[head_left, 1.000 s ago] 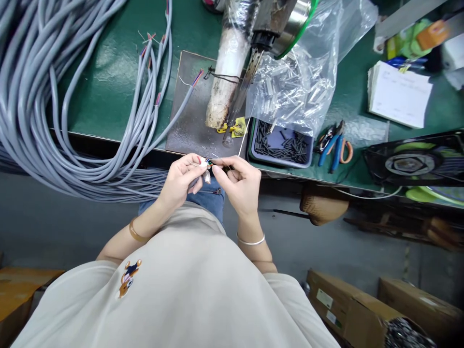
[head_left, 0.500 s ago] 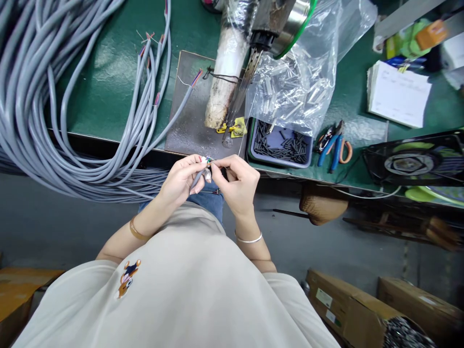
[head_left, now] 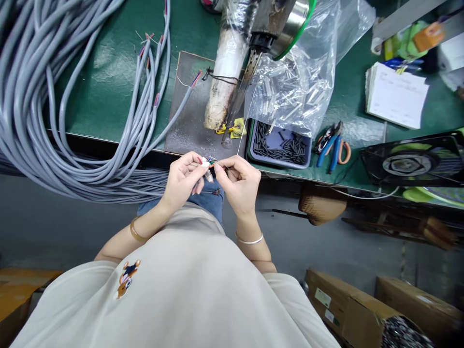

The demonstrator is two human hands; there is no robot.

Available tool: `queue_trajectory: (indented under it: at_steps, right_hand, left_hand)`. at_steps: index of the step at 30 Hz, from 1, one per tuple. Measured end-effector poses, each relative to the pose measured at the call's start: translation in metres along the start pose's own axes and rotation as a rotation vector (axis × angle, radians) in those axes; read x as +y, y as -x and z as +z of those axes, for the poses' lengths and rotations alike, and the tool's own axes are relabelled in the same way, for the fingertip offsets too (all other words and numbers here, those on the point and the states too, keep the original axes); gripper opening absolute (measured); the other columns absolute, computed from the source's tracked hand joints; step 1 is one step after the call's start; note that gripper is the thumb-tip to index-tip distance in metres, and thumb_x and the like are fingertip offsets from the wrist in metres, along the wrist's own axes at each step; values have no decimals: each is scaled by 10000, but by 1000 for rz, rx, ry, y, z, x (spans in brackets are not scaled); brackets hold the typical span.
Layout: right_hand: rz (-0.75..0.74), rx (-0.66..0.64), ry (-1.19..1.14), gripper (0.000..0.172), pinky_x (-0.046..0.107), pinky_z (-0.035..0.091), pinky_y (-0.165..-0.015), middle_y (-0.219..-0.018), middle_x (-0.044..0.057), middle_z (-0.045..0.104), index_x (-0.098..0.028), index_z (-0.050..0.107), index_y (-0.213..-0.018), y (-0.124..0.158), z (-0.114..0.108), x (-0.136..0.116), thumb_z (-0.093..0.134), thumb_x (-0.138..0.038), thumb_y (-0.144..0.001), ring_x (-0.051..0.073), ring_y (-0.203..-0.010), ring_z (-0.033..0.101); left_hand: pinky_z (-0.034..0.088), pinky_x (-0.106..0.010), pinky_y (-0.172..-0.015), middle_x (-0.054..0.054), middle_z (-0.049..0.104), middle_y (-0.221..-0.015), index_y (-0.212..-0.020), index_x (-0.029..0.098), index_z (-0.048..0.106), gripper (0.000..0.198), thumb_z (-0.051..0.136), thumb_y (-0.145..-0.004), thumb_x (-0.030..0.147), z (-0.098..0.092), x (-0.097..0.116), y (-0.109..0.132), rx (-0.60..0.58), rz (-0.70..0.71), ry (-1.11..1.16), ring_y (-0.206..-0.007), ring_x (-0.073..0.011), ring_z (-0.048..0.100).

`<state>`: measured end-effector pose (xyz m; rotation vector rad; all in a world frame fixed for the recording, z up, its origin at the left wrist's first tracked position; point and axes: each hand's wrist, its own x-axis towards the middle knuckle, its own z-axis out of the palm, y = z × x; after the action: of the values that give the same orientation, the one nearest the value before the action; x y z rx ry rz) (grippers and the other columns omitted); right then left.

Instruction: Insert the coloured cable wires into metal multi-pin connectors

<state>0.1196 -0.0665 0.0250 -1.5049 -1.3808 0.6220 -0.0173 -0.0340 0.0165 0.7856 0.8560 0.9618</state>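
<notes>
My left hand [head_left: 183, 180] is closed in a pinch on thin coloured wires [head_left: 212, 162] at the table's front edge. Opposite it, my right hand [head_left: 239, 182] pinches the other end of these wires between thumb and forefinger. A thin pale strand [head_left: 243, 133] rises from my right hand toward a metal spool [head_left: 294, 28] with a green rim. What lies inside my left palm is hidden. Just beyond both hands is a dark board [head_left: 188, 123]. One grey cable [head_left: 181, 104] rests on it, its coloured wire ends bared.
Coiled grey cables [head_left: 21, 116] fill the left side. A soldering iron [head_left: 246, 72] points down beside a wrapped white tube [head_left: 225, 67]. Rightward stand a tray [head_left: 307, 157] of small black tubes, a clear bag [head_left: 319, 92], cutters [head_left: 333, 150], a paper stack [head_left: 395, 96] and a fan [head_left: 409, 162].
My left fingers have turned a little, and the grey cable piece seen under them earlier is now hidden. More of the coloured wires shows between my hands.
</notes>
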Motion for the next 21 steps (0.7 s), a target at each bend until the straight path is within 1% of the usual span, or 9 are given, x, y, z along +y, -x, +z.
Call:
queue_trajectory:
  at_steps: [3, 6, 8, 10, 12, 14, 16, 19, 21]
  right_hand:
    - [69, -16, -27, 156, 256, 258, -497, -691, -36, 595, -190, 652, -726, 0, -1, 1, 642, -224, -877, 61, -522, 349]
    - [128, -36, -84, 166, 261, 214, -476, -688, -41, 586, -195, 654, -725, 1, -1, 3, 655, -263, -876, 55, -499, 299]
    - [152, -51, -111, 177, 259, 249, -478, -695, -35, 605, -200, 671, -736, 1, -2, 5, 663, -296, -885, 61, -499, 344]
    - [159, -53, -117, 199, 258, 341, -515, -714, -19, 642, -207, 701, -771, 1, -3, 6, 649, -340, -910, 85, -545, 467]
    - [152, -38, -111, 223, 265, 418, -573, -746, -4, 677, -216, 734, -839, 2, -4, 6, 622, -380, -940, 114, -625, 573]
    - [130, -17, -96, 240, 271, 445, -601, -767, 2, 698, -225, 754, -895, 3, -5, 6, 602, -398, -961, 126, -666, 613]
    - [103, -10, -73, 243, 273, 440, -594, -767, 6, 703, -229, 765, -911, 4, -6, 5, 600, -399, -968, 129, -667, 617]
    - [68, 4, -66, 238, 272, 414, -547, -725, -1, 692, -236, 775, -925, 6, -6, 3, 603, -394, -972, 121, -613, 589]
    - [42, 18, -76, 227, 269, 404, -524, -685, -14, 678, -249, 781, -943, 7, -6, 2, 606, -391, -973, 113, -570, 565]
  left_hand:
    - [293, -158, -348, 70, 564, -521, -754, 178, 536, 275, 761, -804, 328, 4, 1, 2, 0, 59, -72, -326, -34, 434]
    - [285, -150, -361, 85, 508, -479, -747, 181, 533, 296, 770, -806, 349, 5, 3, 3, 19, 49, -80, -336, -24, 397]
    - [265, -154, -355, 78, 522, -485, -762, 182, 547, 295, 781, -796, 358, 5, 2, 3, 23, 19, -53, -339, -23, 377]
    - [243, -158, -343, 63, 557, -513, -773, 182, 559, 293, 792, -781, 360, 3, 1, 2, 17, -17, -6, -342, -24, 366]
    - [228, -153, -337, 57, 562, -534, -767, 178, 566, 279, 802, -757, 327, 2, 1, 0, 15, -65, 56, -359, -28, 374]
    - [211, -145, -329, 54, 556, -558, -751, 171, 567, 269, 814, -715, 273, 0, 4, -2, 13, -136, 131, -382, -31, 394]
    - [201, -140, -324, 53, 543, -566, -737, 159, 572, 259, 814, -688, 238, -2, 9, -4, -28, -231, 198, -383, -26, 387]
    - [206, -136, -324, 62, 497, -527, -728, 144, 584, 229, 795, -701, 229, -9, 16, -8, -160, -380, 269, -347, -8, 322]
    - [206, -137, -324, 69, 474, -512, -735, 140, 592, 215, 787, -701, 224, -14, 19, -10, -215, -428, 305, -329, -2, 294]
